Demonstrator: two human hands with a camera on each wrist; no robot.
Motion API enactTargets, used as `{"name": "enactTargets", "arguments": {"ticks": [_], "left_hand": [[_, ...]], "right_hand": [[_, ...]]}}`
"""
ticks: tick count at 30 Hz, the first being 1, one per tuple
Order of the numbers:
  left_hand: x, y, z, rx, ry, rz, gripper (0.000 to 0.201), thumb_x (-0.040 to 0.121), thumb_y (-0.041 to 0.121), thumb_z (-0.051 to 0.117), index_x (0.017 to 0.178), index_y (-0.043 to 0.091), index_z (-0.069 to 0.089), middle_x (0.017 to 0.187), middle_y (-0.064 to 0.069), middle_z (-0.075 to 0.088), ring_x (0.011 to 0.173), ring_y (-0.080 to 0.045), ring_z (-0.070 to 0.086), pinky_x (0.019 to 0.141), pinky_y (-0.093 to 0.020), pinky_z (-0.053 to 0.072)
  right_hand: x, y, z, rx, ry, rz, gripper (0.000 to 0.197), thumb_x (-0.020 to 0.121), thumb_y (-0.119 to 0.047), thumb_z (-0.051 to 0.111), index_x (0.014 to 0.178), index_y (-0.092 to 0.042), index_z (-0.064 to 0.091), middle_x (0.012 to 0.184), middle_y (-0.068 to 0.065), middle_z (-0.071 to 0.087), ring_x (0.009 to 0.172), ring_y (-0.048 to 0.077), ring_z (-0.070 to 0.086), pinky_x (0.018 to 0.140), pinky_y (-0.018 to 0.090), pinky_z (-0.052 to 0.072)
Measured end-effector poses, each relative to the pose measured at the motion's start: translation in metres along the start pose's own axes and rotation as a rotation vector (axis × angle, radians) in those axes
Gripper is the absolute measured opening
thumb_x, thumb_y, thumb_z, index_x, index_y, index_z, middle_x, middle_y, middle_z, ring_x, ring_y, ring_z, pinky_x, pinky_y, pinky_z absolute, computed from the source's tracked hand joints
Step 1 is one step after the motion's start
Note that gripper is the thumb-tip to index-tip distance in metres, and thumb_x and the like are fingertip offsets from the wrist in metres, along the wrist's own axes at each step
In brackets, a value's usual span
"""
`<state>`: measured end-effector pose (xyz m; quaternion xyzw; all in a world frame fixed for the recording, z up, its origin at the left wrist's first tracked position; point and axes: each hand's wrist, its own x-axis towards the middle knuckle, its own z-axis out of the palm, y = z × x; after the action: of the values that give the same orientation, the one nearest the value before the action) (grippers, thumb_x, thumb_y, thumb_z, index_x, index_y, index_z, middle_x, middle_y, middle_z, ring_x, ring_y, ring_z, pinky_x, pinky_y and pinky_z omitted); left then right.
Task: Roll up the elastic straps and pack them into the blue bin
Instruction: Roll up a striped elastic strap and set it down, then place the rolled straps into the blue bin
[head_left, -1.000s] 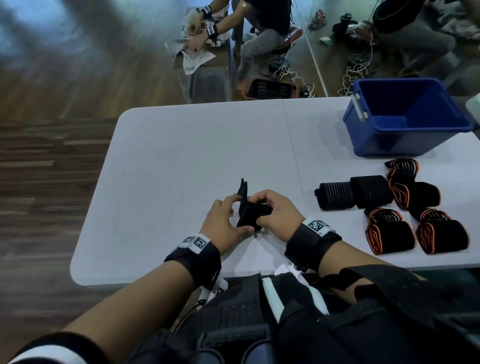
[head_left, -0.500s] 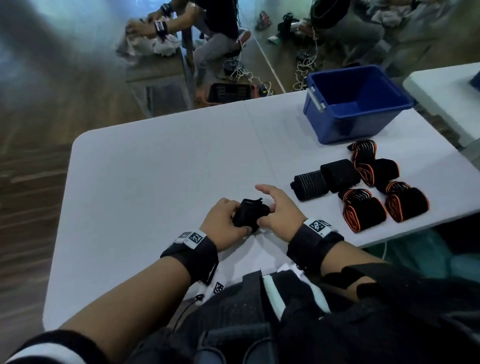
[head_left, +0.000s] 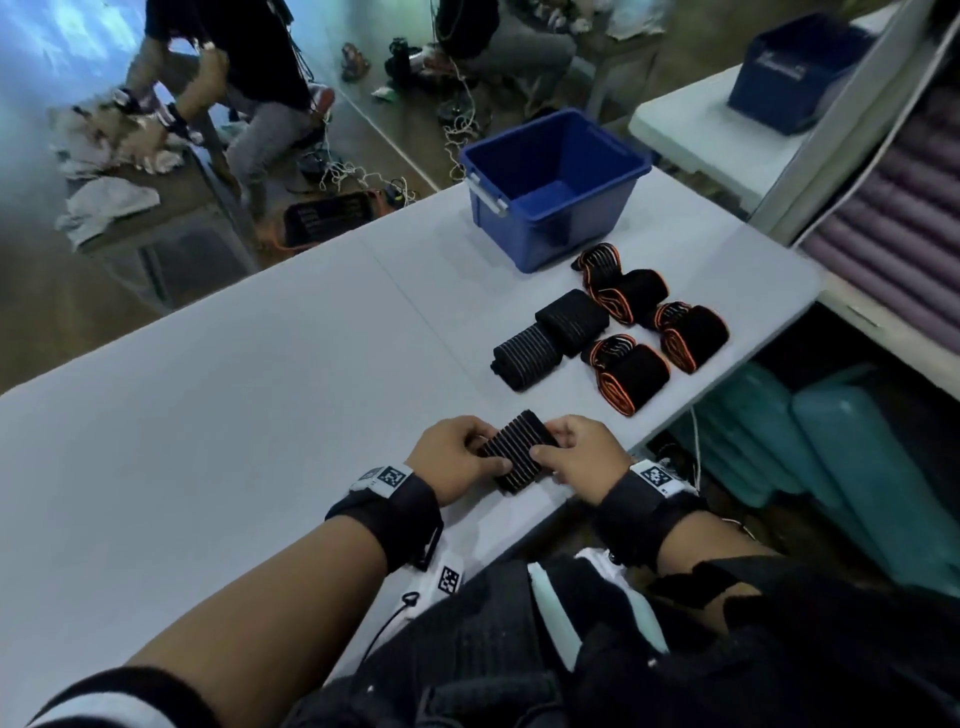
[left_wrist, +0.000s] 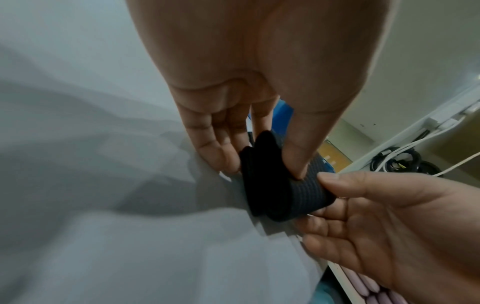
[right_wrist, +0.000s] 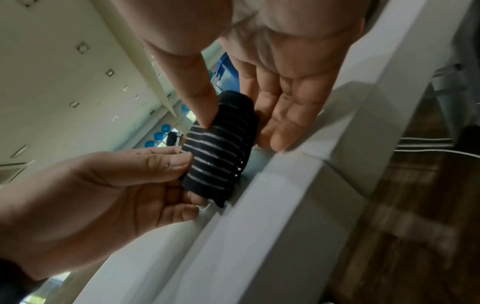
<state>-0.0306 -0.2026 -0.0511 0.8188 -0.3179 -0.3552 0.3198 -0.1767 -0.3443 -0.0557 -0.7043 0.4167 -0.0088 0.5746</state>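
Observation:
A rolled black strap with thin white stripes lies near the table's front edge, held between both hands. My left hand pinches its left end between thumb and fingers. My right hand pinches the right end, thumb on top. The same roll shows in the wrist views. Several rolled straps, some edged in orange, lie further right. The blue bin stands open and empty behind them.
The white table ends just right of the rolls at its edge. A second table with another blue bin is at the far right. A seated person works at a small table beyond. Cables lie on the floor.
The strap's loose end has been wound in and the roll turned so its striped side faces up. My head has swung left, so the bin and rolls sit more to the right.

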Motion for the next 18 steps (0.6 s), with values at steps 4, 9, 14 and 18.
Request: {"name": "enactTargets", "arguments": {"ticks": [4, 9, 14, 18], "left_hand": [[0.009, 0.017, 0.009, 0.056, 0.015, 0.026, 0.028, 0.078, 0.034, 0.082, 0.103, 0.025, 0.073, 0.093, 0.008, 0.073, 0.086, -0.01, 0.065, 0.076, -0.025, 0.048], [0.023, 0.036, 0.02, 0.005, 0.154, -0.071, 0.024, 0.078, 0.033, 0.083, 0.096, 0.024, 0.072, 0.089, 0.011, 0.07, 0.081, -0.006, 0.065, 0.071, -0.021, 0.047], [0.028, 0.051, 0.035, -0.061, 0.297, -0.135, 0.017, 0.082, 0.022, 0.078, 0.095, 0.022, 0.066, 0.089, 0.008, 0.067, 0.079, -0.008, 0.063, 0.063, -0.015, 0.04], [0.031, 0.053, 0.04, -0.15, 0.345, -0.179, 0.014, 0.082, 0.025, 0.079, 0.09, 0.026, 0.067, 0.087, 0.003, 0.07, 0.081, -0.019, 0.07, 0.075, -0.032, 0.057]], "right_hand": [[0.003, 0.003, -0.012, 0.015, 0.06, -0.011, 0.038, 0.075, -0.034, 0.07, 0.112, -0.024, 0.064, 0.104, -0.002, 0.072, 0.095, 0.017, 0.07, 0.088, 0.047, 0.058], [0.014, -0.005, -0.034, -0.023, 0.1, -0.066, 0.029, 0.086, -0.025, 0.072, 0.113, -0.021, 0.064, 0.1, -0.005, 0.072, 0.092, 0.011, 0.069, 0.086, 0.04, 0.059], [0.028, -0.01, -0.057, -0.085, 0.05, -0.092, 0.035, 0.082, -0.024, 0.076, 0.114, -0.017, 0.064, 0.106, -0.001, 0.068, 0.1, 0.016, 0.066, 0.091, 0.041, 0.057], [0.031, -0.02, -0.083, -0.217, -0.102, -0.154, 0.047, 0.083, -0.019, 0.075, 0.126, -0.013, 0.057, 0.112, -0.003, 0.064, 0.104, 0.012, 0.061, 0.095, 0.03, 0.05]]}}
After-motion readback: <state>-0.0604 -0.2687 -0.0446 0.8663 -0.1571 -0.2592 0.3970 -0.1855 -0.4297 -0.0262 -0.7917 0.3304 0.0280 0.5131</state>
